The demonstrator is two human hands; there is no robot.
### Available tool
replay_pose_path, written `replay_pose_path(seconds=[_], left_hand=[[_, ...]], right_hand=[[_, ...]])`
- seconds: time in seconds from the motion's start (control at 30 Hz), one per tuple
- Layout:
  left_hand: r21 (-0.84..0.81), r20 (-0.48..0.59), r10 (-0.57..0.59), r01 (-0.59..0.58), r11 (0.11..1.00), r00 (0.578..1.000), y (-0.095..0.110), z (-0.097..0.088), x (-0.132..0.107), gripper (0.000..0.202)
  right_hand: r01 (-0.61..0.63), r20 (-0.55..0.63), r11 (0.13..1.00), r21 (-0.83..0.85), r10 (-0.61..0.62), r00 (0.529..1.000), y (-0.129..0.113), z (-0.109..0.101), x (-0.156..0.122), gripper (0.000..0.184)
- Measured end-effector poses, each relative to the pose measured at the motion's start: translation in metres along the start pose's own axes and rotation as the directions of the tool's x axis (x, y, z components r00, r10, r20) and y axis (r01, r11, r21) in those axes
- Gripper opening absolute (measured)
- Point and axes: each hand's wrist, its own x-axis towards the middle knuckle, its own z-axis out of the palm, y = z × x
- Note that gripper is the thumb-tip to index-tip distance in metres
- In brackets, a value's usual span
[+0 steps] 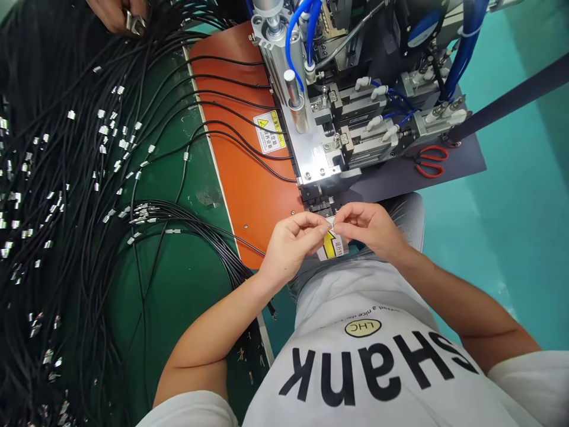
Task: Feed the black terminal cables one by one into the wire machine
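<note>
Head view: left hand point(293, 242) and right hand point(373, 231) nearly meet in front of the machine point(317, 145), above the yellow-arrow sticker point(329, 244). Thumbs and index fingers drawn together; can't tell what they grip, too small. Black cable point(249, 245) crosses the orange plate point(262, 204), running behind left hand.

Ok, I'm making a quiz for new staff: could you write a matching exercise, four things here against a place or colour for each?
1. Left hand
2. Scissors
3. Cables
4. Tubes

A. red-handled
B. blue
C. near the yellow arrow
D. black

Pairs: 1-C, 2-A, 3-D, 4-B
</note>
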Motion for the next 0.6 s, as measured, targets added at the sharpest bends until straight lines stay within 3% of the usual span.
replay_pose_path(seconds=[0.2,0.43,0.53,0.6], left_hand=[[-0.030,0.021,-0.033,0.033,0.999,0.999,0.003,0.000,0.001,0.020],[-0.042,0.102,-0.059,0.064,0.997,0.993,0.005,-0.005,0.002,0.018],[-0.009,0.168,-0.113,0.116,0.993,0.979,0.006,-0.007,0.002,0.018],[0.009,0.185,-0.137,0.137,0.990,0.973,0.006,-0.007,0.002,0.018]], right_hand=[[0.009,0.052,1.000,-0.014,-0.008,0.999,-0.003,-0.001,0.000,0.019],[0.039,0.212,0.996,-0.077,-0.022,0.977,-0.009,-0.004,-0.003,0.018],[0.170,0.251,0.958,-0.229,-0.111,0.962,-0.016,-0.006,-0.002,0.016],[0.326,0.301,0.861,-0.391,-0.215,0.929,-0.025,-0.008,0.002,0.013]])
